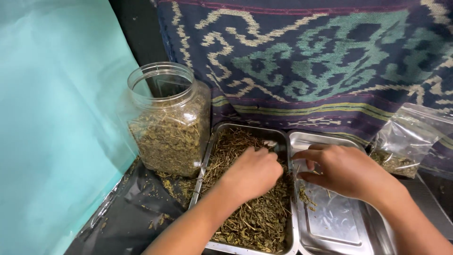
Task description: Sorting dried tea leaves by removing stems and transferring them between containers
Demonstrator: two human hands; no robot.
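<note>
Steel tray (211, 146) of dried herb bits (255, 217) is lying lengthwise from six to twelve o'clock; the left hand (252, 172) is resting on them, fingers curled together. At three o'clock, the right hand (347, 171) is pinching bits over the second tray (363, 222).

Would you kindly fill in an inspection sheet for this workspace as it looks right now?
Surface: black plastic sheet, strewn with dried bits.
Job's things: left metal tray full of dried green leaves and stems; right metal tray nearly bare.
Clutter: open clear plastic jar of leaves; clear plastic bag.
Hands: left hand in the leaves; right hand over the right tray.
Cables: nothing seen.
Surroundings: patterned woven cloth; turquoise sheet.
</note>
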